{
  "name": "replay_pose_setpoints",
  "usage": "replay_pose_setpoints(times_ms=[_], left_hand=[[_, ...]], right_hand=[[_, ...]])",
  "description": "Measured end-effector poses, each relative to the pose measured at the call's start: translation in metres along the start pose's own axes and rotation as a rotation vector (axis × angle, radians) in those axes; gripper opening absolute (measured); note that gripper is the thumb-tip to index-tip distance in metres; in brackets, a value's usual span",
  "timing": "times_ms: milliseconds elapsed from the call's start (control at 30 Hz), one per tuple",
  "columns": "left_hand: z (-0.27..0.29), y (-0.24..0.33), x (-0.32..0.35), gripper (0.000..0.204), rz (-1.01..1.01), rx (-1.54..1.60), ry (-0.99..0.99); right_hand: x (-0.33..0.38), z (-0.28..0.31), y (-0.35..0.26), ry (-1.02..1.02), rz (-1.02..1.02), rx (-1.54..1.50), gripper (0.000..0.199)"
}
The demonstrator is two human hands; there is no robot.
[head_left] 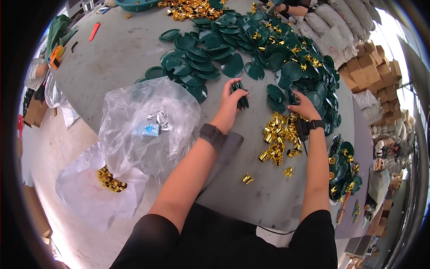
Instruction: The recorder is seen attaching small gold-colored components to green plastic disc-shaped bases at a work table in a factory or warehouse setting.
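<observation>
My left hand (227, 106) is closed around a small stack of dark green discs (242, 99), held on edge above the grey table. My right hand (306, 109) has thumb and fingers curled at the edge of a green disc (291, 97) beside the big pile. Between the hands lie a few loose green discs (275, 96). Just below the right hand spreads a heap of shiny gold cup-like pieces (278, 132), with a single gold piece (247, 178) nearer me. Beyond both hands rises a large pile of green discs (268, 54), dotted with gold pieces.
A clear plastic bag (130, 116) with a small blue box (151, 130) lies left. Below it, a white sack (71, 184) holds gold pieces. A red cutter (94, 31) and orange tool (57, 57) sit far left. Another person's hand (281, 8) shows at the far side.
</observation>
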State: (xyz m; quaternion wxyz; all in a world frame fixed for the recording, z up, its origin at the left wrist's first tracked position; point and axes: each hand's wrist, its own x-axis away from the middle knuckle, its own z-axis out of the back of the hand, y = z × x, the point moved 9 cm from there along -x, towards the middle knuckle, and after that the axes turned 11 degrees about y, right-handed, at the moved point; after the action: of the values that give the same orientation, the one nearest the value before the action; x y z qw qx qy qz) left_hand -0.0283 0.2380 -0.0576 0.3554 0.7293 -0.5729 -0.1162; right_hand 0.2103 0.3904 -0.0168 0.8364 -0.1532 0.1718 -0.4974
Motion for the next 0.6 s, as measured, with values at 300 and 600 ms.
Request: replay_pose_setpoints(times_ms=[300,600], left_hand=[[-0.001,0.001,0.004,0.039,0.015,-0.014,-0.028],[-0.007,-0.002,0.005,0.043,0.064,0.023,-0.059]], right_hand=[[0.035,0.024,-0.018,0.236,-0.044,-0.094,0.053],[0.061,0.008,0.039,0.17,-0.256,-0.06,0.036]])
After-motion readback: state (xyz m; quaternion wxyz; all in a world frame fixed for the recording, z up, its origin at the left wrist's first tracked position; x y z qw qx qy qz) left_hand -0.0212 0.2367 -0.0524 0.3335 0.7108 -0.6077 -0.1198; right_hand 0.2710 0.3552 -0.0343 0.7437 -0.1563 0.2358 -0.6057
